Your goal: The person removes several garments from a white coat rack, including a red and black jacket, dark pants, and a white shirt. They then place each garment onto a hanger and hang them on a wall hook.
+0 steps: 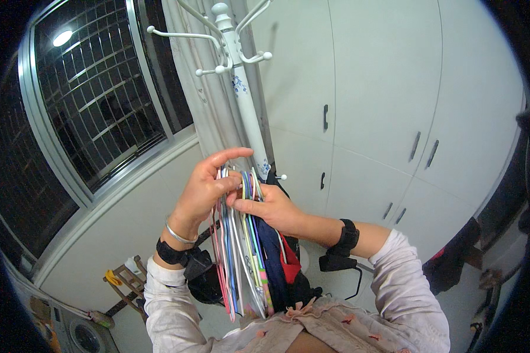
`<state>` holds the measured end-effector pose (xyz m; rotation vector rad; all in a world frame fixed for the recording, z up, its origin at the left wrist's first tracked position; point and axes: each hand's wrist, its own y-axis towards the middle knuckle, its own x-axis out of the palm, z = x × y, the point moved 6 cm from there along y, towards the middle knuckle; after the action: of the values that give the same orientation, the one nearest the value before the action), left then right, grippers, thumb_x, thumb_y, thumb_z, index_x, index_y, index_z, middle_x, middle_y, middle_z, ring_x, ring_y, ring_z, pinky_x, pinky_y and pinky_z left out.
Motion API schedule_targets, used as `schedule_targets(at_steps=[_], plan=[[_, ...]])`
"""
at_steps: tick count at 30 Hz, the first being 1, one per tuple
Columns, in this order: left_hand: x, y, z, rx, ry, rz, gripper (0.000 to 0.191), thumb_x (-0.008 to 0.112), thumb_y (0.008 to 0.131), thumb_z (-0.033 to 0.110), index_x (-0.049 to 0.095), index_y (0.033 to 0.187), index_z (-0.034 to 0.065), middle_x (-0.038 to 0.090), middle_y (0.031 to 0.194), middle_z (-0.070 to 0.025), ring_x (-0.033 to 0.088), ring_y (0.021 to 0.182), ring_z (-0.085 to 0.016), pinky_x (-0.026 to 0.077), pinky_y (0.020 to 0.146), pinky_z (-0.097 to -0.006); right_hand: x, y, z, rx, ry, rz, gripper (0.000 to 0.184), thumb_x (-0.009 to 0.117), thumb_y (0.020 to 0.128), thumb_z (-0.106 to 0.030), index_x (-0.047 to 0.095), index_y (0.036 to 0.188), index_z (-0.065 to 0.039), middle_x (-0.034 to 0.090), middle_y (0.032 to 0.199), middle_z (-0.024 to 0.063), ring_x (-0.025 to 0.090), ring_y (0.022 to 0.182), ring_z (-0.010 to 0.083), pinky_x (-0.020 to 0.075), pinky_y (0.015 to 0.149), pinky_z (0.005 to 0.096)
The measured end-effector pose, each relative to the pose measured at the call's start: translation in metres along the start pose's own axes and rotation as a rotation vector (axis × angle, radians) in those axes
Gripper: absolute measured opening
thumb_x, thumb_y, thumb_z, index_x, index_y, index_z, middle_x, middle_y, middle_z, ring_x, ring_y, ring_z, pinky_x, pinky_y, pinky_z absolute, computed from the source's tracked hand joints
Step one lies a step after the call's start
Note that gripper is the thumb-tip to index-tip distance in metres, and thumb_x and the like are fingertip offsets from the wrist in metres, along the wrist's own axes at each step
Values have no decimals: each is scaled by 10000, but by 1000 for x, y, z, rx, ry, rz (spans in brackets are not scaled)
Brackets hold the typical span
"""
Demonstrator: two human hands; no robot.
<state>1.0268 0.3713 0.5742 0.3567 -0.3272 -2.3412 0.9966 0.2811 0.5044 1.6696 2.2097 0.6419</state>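
Observation:
A bunch of coloured clothes hangers point(234, 247) hangs from both my hands, their hooks gathered together at the top. My left hand point(212, 183) grips the hooks on the left side, its index finger stretched out above them. My right hand point(269, 205) has its fingers through the hooks on the right side. Dark blue cloth point(271, 260) and a red piece of cloth point(290, 267) hang at the right of the bunch. Directly beyond my hands rises a white coat stand point(247, 97) with curved arms and a blue floral pattern.
A pale curtain point(198, 88) falls behind the stand, beside a barred window point(97, 88). White cabinets point(380, 88) with dark handles line the right. At lower left are a wooden rack point(126, 280) with a yellow cloth point(113, 278) and a washing machine point(86, 333).

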Motion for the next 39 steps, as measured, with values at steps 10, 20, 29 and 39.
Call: schedule_targets(at_steps=[10,20,29,39], plan=[[-50,10,-15,40,-148,165,305,490,813,6,510,1117,2,533,613,-38,513,537,-96,425,540,-212,-63,-18,16,-51,23,362,171,517,910,-208,540,868,-43,569,790,19,521,739,96,429,700,246],[-126,2,-63,-329,145,255,398,522,805,10,451,1192,67,535,738,-17,547,709,-128,441,658,-251,-140,-107,-30,-165,-29,833,203,515,912,-244,546,872,-47,575,805,25,518,763,108,412,739,254],[-163,41,-51,-438,615,254,492,610,785,21,434,1236,107,507,788,-25,517,676,-122,448,591,-270,-166,-204,-110,-339,-412,1165,251,501,925,-291,511,827,-60,517,779,1,456,752,94,368,731,238],[-203,132,23,-254,607,532,558,616,740,-46,424,1249,78,527,733,-52,506,579,-138,436,522,-285,-177,-317,-134,-290,-557,1548,225,513,919,-233,547,928,-11,569,889,56,513,855,147,377,835,300]])
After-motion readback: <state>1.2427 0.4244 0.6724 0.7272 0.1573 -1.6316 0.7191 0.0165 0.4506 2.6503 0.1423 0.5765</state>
